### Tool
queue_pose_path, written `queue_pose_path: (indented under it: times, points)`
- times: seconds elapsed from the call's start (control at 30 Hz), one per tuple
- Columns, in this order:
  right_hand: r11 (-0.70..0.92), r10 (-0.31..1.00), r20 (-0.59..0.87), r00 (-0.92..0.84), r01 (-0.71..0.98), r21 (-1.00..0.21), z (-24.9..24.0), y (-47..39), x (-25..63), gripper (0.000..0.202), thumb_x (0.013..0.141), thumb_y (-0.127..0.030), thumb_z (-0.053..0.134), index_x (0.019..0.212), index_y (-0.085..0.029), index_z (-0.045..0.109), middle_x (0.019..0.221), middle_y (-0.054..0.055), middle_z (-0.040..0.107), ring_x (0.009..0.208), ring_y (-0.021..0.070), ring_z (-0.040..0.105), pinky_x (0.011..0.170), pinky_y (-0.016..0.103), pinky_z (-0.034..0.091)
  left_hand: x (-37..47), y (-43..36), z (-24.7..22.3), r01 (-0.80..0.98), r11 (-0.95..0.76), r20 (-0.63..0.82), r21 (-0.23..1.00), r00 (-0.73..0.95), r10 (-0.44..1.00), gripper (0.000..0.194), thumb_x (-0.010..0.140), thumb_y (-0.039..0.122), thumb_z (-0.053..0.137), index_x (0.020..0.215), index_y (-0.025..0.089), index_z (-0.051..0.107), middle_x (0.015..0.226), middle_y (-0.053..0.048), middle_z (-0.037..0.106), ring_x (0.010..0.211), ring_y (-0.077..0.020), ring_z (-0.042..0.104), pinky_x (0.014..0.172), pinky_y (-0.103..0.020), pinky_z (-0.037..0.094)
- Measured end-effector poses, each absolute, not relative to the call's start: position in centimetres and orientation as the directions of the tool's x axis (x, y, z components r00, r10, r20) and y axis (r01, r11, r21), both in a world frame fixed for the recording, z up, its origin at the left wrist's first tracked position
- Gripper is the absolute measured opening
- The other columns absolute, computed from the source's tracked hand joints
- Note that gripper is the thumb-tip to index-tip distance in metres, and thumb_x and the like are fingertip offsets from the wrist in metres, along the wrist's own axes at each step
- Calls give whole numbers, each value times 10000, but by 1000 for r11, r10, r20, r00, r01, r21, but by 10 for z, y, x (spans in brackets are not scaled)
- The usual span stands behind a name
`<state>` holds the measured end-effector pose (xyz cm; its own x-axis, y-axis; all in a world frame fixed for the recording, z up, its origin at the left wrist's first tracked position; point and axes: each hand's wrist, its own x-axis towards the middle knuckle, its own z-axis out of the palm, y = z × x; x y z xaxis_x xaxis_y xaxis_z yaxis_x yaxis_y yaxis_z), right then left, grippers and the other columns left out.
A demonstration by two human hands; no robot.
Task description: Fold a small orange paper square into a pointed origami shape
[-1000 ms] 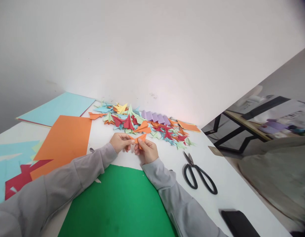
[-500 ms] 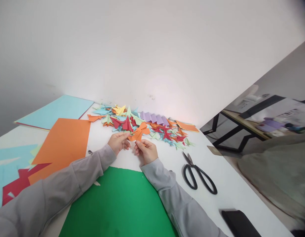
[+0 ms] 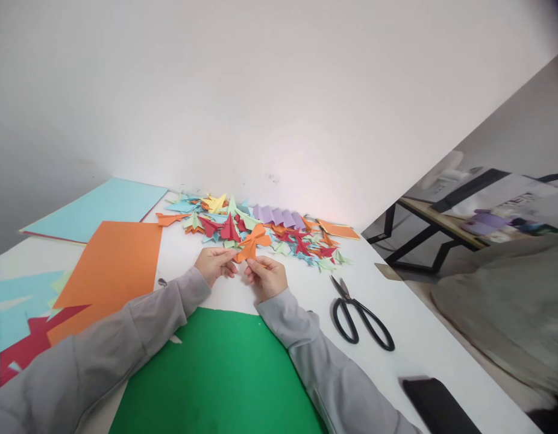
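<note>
Between both hands is an orange folded paper plane (image 3: 252,242), its wings spread. My left hand (image 3: 214,264) pinches its left edge between thumb and fingers. At its lower right edge, my right hand (image 3: 267,276) grips it the same way. Just behind it lies a pile of folded paper shapes (image 3: 229,228) in red, orange, yellow, light green and blue. A purple pleated paper strip (image 3: 279,216) rests at the back of this pile. Below my wrists a green sheet (image 3: 216,374) lies flat on the white table.
Black-handled scissors (image 3: 361,314) lie partly open to the right, with a black flat object (image 3: 439,405) nearer me. On the left are an orange sheet (image 3: 111,259), light blue sheets (image 3: 102,208) and red paper scraps (image 3: 23,346). A white wall (image 3: 261,108) rises behind the table.
The view has shifted slightly. Both hands keep hold of the orange paper plane, which has tilted a little, and my left fingers have moved slightly down its edge.
</note>
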<state>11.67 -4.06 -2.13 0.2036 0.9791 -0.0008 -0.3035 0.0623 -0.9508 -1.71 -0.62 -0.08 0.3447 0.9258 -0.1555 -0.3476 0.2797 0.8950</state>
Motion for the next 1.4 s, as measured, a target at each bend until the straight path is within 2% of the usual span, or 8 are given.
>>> queue_pose_path:
  times: [0.17, 0.37, 0.47, 0.57, 0.7, 0.93, 1.23, 1.4]
  points:
    - [38, 985, -13, 170, -292, -956, -20, -42, 118, 181, 557, -291, 725, 559, -135, 634, 430, -2, 602, 301, 64, 456, 305, 175, 358, -16, -5, -7, -282, 204, -108, 937, 323, 940, 326, 434, 225, 788, 675, 86, 619, 479, -23, 610, 343, -105, 510, 313, -214, 393]
    - [43, 982, -6, 187, -257, -965, -18, -44, 116, 194, 539, -295, 736, 598, -130, 654, 417, -1, 598, 295, 66, 447, 299, 181, 345, -18, -4, -9, -260, 162, -73, 952, 321, 944, 314, 465, 258, 770, 672, 73, 623, 480, -31, 606, 303, -86, 468, 275, -203, 343]
    - [53, 981, -3, 193, -288, -956, -18, -43, 114, 223, 537, -297, 736, 662, -126, 664, 424, -3, 602, 295, 69, 454, 302, 181, 356, -18, -4, -7, -277, 159, -57, 948, 344, 937, 445, 484, 264, 766, 857, 64, 630, 498, -14, 603, 322, -93, 485, 291, -209, 369]
    - [68, 981, -2, 195, -350, -934, -18, -42, 114, 352, 559, -306, 722, 861, -137, 656, 452, -10, 617, 312, 86, 485, 304, 183, 371, -20, -6, -4, -310, 155, -31, 938, 372, 928, 627, 537, 262, 744, 1110, 99, 548, 551, 6, 604, 368, -97, 519, 323, -208, 404]
    - [81, 980, 5, 197, -383, -920, -17, -42, 114, 514, 604, -311, 688, 1080, -155, 573, 504, -5, 642, 344, 109, 522, 308, 192, 384, -21, -7, -1, -314, 208, -56, 926, 430, 901, 659, 596, 231, 708, 1212, 155, 486, 615, 2, 608, 402, -93, 544, 352, -203, 422]
    - [61, 986, -8, 166, -407, -912, -15, -42, 115, 582, 638, -306, 645, 1187, -173, 503, 526, -3, 652, 358, 115, 538, 317, 192, 391, -20, -5, -5, -317, 220, -73, 923, 417, 906, 508, 597, 208, 703, 1087, 131, 593, 638, -10, 605, 404, -87, 541, 355, -208, 416]
    - [75, 982, 7, 189, -355, -932, -14, -44, 113, 544, 629, -306, 649, 1143, -164, 541, 555, 10, 662, 366, 112, 547, 319, 191, 409, -19, -5, -6, -334, 216, -75, 918, 389, 918, 559, 554, 209, 719, 1083, 81, 588, 509, 7, 579, 393, -104, 526, 356, -217, 407]
    - [71, 984, -2, 179, -399, -914, -15, -42, 113, 424, 666, -391, 627, 1020, -158, 610, 548, 11, 640, 381, 120, 568, 314, 191, 417, -20, -4, -3, -348, 237, -101, 907, 366, 925, 308, 531, 183, 699, 820, 86, 656, 472, -7, 583, 382, -115, 526, 350, -216, 402]
